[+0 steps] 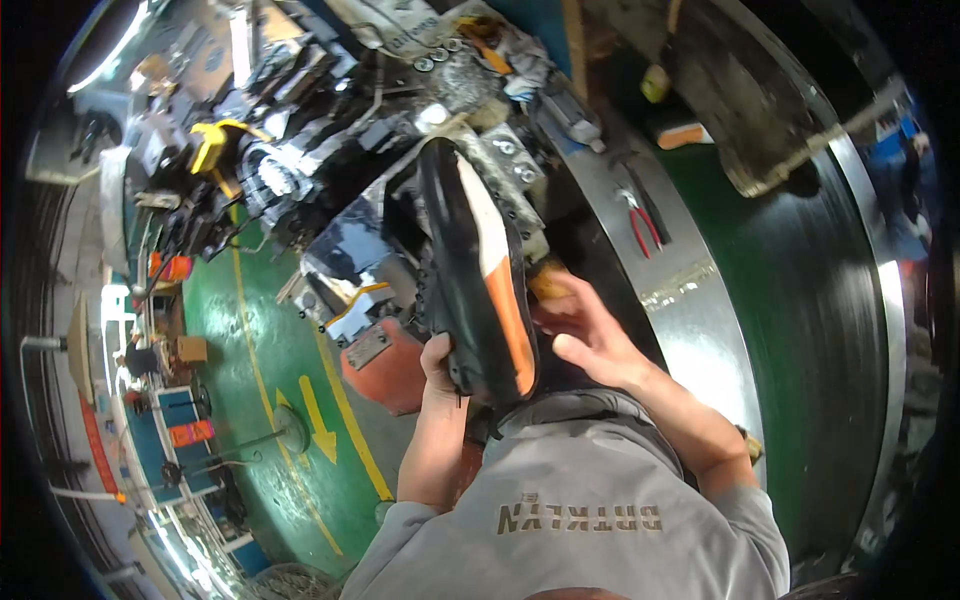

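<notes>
Green floor (pixel 230 310) spreads at nine o'clock. Mid-view, a shoe (pixel 463 300) has its sole towards three; the left hand (pixel 438 370) clamps its six-o'clock end. The right hand (pixel 600 343), separate at four, curls by a yellow piece (pixel 547 285); its grip cannot be told.

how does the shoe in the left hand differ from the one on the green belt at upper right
The held shoe is gripped in the left hand, while the belt shoe lies on the green belt. The held shoe looks larger in view; the belt shoe looks small and farther off. The held shoe runs lengthwise up the picture, whereas the belt shoe lies crosswise. Both show dark uppers and orange-and-white soles.
</notes>
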A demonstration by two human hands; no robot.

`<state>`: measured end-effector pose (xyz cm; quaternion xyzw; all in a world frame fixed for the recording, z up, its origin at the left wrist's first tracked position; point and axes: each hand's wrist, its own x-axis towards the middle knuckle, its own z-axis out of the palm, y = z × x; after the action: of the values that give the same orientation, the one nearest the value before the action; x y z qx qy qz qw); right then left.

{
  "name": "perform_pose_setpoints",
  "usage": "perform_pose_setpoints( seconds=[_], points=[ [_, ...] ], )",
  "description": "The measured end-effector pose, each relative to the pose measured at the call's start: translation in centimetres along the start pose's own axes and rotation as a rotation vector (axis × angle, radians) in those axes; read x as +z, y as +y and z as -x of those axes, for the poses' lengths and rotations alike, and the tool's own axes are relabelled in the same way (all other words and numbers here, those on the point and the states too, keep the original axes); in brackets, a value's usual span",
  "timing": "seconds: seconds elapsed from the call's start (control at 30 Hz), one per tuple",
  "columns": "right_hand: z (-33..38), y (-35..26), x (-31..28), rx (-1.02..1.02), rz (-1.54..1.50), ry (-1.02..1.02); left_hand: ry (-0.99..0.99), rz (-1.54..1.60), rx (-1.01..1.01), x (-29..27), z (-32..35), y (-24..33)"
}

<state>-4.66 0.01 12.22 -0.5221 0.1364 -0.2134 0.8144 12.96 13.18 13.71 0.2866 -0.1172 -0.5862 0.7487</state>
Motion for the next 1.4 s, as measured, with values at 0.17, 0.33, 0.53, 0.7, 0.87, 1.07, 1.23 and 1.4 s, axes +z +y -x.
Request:
perform_pose_setpoints(
  seconds=[0.17, 0.33, 0.53, 0.7, 0.87, 1.07, 1.23, 1.4],
  points=[
    [0.1, -0.4, 0.5, 0.145, -0.154, 0.166, 0.245, -0.348, -0.017, 2.9, -2.3, -3.6],
    [1.4, -3.2, -2.4, 0.435, -1.070, 0.420, 0.029, -0.295, -0.249, 1.7, -4.1, -5.5],
    [4.9, -2.6, -8.5, 0.122, -1.348, 0.659, 0.019, -0.660, -0.294, 1.4, -3.7, -7.4],
    [11.2, 0.5, -18.4, -0.051, -1.101, 1.065, 0.021, -0.737, -0.269, 0.3, -2.5, -7.1],
    [20.3, 4.0, -31.5, -0.287, -0.992, 1.505, 0.030, -0.898, -0.207, 0.4, -2.3, -4.6],
    [35.5, 14.1, -42.9, -0.407, -0.430, 1.882, -0.006, -1.016, -0.096, 0.6, -3.9, -1.8],
    [21.4, 14.0, -32.1, -0.085, -0.573, 1.235, 0.069, -1.219, 0.053, 1.3, -3.8, 0.1],
    [11.3, 15.5, -19.1, 0.523, -0.319, 0.948, 0.058, -1.387, 0.088, 1.7, -5.2, -0.6]
  ],
)
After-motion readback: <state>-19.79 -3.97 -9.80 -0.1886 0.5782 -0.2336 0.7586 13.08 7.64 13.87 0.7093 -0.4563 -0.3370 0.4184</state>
